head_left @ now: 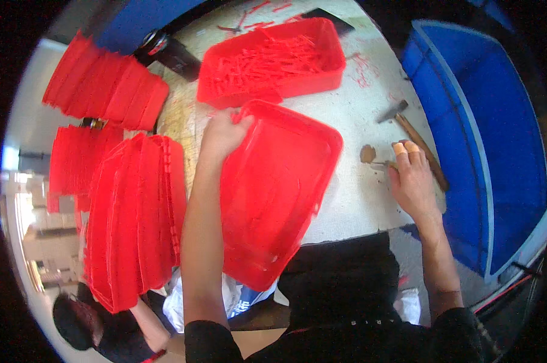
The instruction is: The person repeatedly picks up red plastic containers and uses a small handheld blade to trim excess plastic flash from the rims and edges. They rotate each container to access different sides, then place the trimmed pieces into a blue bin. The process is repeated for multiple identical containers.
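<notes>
My left hand [224, 134] is closed on the upper left rim of a red plastic bin [279, 187], which is tilted with its smooth hollow facing up. No loose pieces show in it. On the right, my right hand [413, 184] lies over the pale tabletop with its fingers stretched forward and tape on two fingertips. Beside its thumb is a small thin tool [379, 163] with a rounded brown end; whether the fingers touch it is unclear. A hammer [423, 142] with a wooden handle lies just past this hand, partly behind the fingers.
Beyond stands another red bin [267, 88] full of thin red plastic strips. Stacked red bins [137, 221] crowd the left, near a dark cylindrical container [173, 55]. A large blue crate [461, 145] borders the right side. Another person [83, 320] is at lower left.
</notes>
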{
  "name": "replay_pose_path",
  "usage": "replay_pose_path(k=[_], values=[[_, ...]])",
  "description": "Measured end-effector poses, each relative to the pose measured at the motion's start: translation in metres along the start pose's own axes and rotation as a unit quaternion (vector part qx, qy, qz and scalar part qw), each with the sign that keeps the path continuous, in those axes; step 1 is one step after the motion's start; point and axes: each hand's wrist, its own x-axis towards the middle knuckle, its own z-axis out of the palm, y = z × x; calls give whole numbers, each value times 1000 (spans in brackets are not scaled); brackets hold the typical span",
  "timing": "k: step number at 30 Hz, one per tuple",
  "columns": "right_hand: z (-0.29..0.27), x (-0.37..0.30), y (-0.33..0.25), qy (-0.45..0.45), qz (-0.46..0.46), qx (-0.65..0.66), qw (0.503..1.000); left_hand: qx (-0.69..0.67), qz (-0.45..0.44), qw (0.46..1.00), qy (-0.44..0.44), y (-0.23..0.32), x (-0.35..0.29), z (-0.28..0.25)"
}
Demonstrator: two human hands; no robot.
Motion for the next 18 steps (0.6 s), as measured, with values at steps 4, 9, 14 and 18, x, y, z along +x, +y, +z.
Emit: replay_pose_path(k=[4,9,14,18], values=[[-25,65,4,-90,1,240,967,-16,-120,993,9,-54,-35,-15],[31,204,-26,-71,-131,191,970,-324,-107,937,73,-71,-114,7],[114,281,-30,-339,-172,4,925,-319,-103,941,53,-63,-184,0],[122,292,-11,-278,-220,87,931,-389,-88,917,17,-68,-235,2]])
